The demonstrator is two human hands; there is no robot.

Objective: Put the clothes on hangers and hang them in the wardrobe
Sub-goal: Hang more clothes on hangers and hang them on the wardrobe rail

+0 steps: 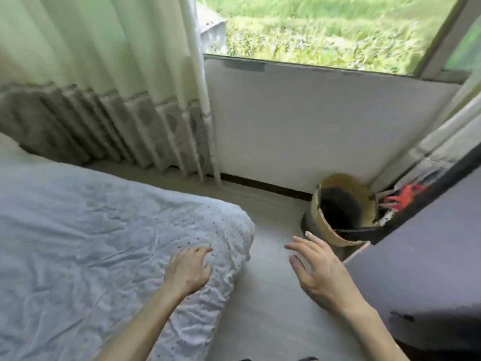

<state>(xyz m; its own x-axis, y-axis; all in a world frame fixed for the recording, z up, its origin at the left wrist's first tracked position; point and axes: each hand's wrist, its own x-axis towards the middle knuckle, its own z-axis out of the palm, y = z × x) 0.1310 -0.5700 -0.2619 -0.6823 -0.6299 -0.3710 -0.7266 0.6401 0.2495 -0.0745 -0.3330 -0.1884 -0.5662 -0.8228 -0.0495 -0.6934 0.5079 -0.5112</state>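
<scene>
Setting: a bedroom corner, with a pale green curtain (104, 74) at upper left and a window (325, 29) onto green field at upper right.
Left hand: the left hand (188, 269), lower centre, lies palm down over the corner of the bed (91, 230), which has a crumpled, pale blue dotted sheet. Its fingers are loosely curled and grasp nothing. Whether it touches the sheet cannot be told.
Right hand: the right hand (316, 269), lower centre-right, is released, fingers spread and straight, above the pale floor (270, 295). Its fingertips point toward the woven basket (321, 222).
Basket: it stands at centre right, tilted toward the camera, against the white wall (325, 121) under the window.
Task's thing: a dark heap (338, 207) fills the inside of the basket; it is too blurred to say whether it is clothing.
Right edge: a black bar (429, 196) slants across the frame, with blurred red and white items (406, 195) just behind it and a dark grey surface (429, 256) below.
</scene>
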